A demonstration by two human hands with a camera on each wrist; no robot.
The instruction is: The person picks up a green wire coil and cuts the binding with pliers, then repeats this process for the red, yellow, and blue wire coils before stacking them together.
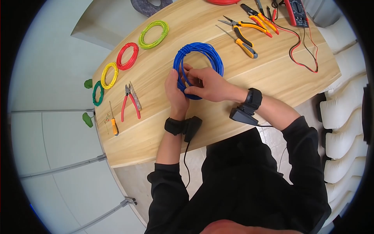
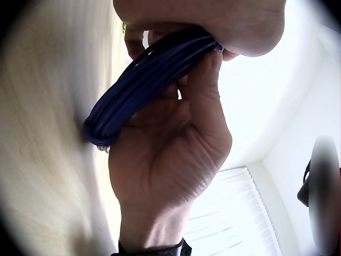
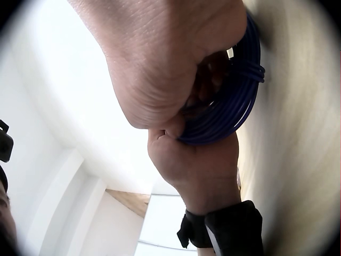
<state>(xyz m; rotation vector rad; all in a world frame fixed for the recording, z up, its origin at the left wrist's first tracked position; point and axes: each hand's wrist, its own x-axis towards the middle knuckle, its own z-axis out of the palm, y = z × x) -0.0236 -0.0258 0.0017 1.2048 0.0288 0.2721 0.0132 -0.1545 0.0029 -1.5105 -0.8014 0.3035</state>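
Observation:
A coil of blue wire (image 1: 213, 56) stands up off the wooden table, a few turns wrapped around its bundle at the upper left. My left hand (image 1: 177, 93) grips the coil's left side; in the left wrist view its thumb (image 2: 206, 80) lies along the bundle (image 2: 133, 85) near the other hand. Reaching across the ring from the right, my right hand (image 1: 212, 85) has curled fingers through the opening and its thumb on the lower left wires. In the right wrist view, the palm (image 3: 165, 58) hides part of the coil (image 3: 234, 106) and most of the right fingers.
Green (image 1: 98, 93), yellow (image 1: 109, 75), red (image 1: 127, 56) and lime (image 1: 153, 34) coils line the table's left edge. Red-handled cutters (image 1: 129, 103) and a screwdriver (image 1: 113, 121) lie left. Needle-nose pliers (image 1: 243, 26), another screwdriver (image 1: 242, 45) and a multimeter (image 1: 297, 11) lie at the upper right.

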